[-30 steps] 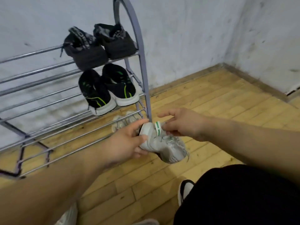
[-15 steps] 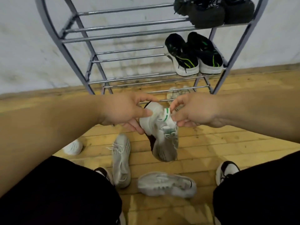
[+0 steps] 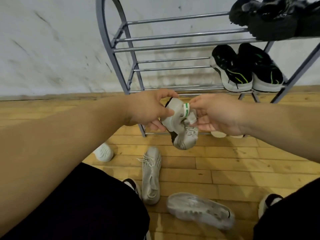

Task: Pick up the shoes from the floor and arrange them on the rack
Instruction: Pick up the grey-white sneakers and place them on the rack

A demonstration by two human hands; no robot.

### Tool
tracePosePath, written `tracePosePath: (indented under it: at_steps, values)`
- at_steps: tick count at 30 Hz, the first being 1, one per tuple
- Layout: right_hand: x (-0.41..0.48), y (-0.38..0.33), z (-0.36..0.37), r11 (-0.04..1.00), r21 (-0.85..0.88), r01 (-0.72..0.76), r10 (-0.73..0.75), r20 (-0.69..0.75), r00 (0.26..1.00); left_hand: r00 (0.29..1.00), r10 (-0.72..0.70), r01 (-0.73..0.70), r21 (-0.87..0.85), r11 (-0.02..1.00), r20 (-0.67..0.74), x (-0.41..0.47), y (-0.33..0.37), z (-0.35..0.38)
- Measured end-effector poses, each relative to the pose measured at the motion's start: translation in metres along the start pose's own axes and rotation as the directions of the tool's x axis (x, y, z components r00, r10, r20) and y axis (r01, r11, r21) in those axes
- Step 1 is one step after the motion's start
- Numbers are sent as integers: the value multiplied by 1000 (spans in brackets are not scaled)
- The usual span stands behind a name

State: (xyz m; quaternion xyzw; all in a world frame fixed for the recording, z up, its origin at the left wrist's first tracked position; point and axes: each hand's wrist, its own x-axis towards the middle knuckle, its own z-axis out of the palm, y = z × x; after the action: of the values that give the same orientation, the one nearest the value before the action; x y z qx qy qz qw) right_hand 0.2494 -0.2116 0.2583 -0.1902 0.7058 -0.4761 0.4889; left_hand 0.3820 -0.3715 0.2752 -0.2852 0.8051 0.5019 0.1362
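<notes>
Both hands hold one grey sneaker (image 3: 181, 125) in the air in front of the rack (image 3: 121, 47), toe hanging down. Left hand (image 3: 149, 110) grips the heel between thumb and fingers; right hand (image 3: 216, 115) pinches the green-and-white pull tab (image 3: 186, 110) at the tongue.

Below is a wooden plank floor (image 3: 233, 163), meeting a scuffed white wall (image 3: 52, 49) behind the grey metal rack. On the rack's middle tier sit two black sneakers with green stripes (image 3: 245, 70), side by side at the right end. On the tier above, two dark shoes (image 3: 270, 18) are partly cut off by the frame edge. A pale shoe toe (image 3: 218, 134) peeks out on the lowest tier, behind the right hand.

On the floor lie two loose grey sneakers: one (image 3: 151, 175) pointing toward the rack, one (image 3: 200, 210) lying crosswise nearer the person. A white shoe toe (image 3: 103, 152) shows beside the left forearm. The person's black-clad knees (image 3: 86, 205) fill the lower corners.
</notes>
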Motion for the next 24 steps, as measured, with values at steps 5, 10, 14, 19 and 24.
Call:
tracePosePath:
  at_steps: [5,10,14,19,24]
  values:
    - [6,-8,8,1000,10,5,-6,22,1000,999,17,-19,-39,999,-48,-5,-5,-6]
    - [13,-5,16,997,-54,62,-63,-21,998,999,14,-16,-31,999,-43,-9,-10,-9]
    - [17,-2,18,996,-63,68,-72,-61,996,997,50,-54,-55,997,-66,-6,-16,-2]
    - [26,10,3,990,-129,50,-59,-69,996,993,113,-113,6,994,-23,15,-34,20]
    - [39,57,-31,814,-578,-61,57,-25,998,997,-30,-5,465,885,68,63,-73,30]
